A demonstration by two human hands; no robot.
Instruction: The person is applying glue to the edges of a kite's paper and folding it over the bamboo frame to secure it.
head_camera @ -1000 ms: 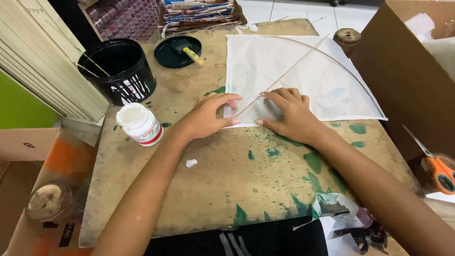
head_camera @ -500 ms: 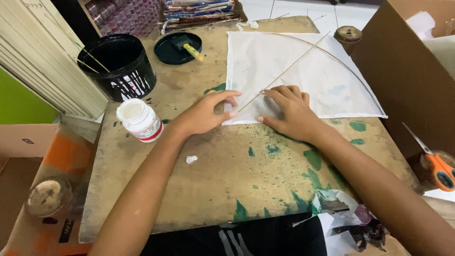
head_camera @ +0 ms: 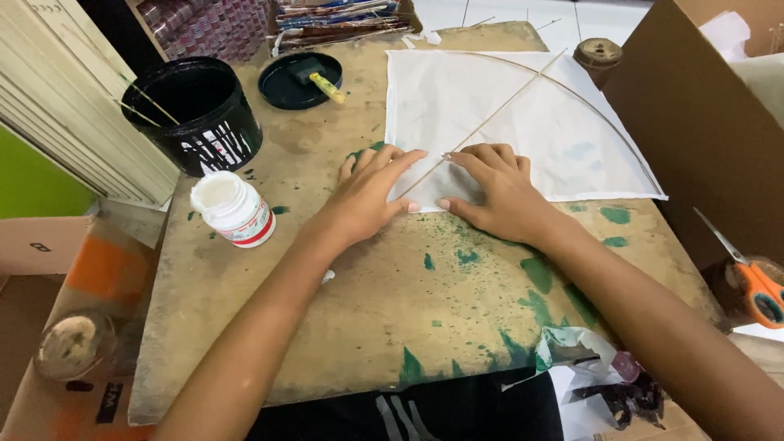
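Note:
A white paper sheet (head_camera: 498, 114) lies on the paint-stained wooden board (head_camera: 392, 327), with a straight thin stick (head_camera: 506, 104) laid across it and a curved stick (head_camera: 608, 122) arching over its far side. My left hand (head_camera: 367, 192) presses flat on the sheet's near corner, fingers spread. My right hand (head_camera: 494, 184) lies flat just right of it, fingertips on the lower end of the straight stick. Neither hand grips anything.
An open white glue pot (head_camera: 233, 208) stands left of my left hand. Behind it are a black bucket (head_camera: 196, 110) with sticks and a black lid (head_camera: 298, 80) with a brush. Orange-handled scissors (head_camera: 755, 286) lie at right beside a cardboard box (head_camera: 694, 98). Crumpled paper scraps (head_camera: 580, 359) sit at the near edge.
Both hands stay on the sheet's near corner; my left fingers have slid a little further onto the paper and the right fingers have shifted along the stick.

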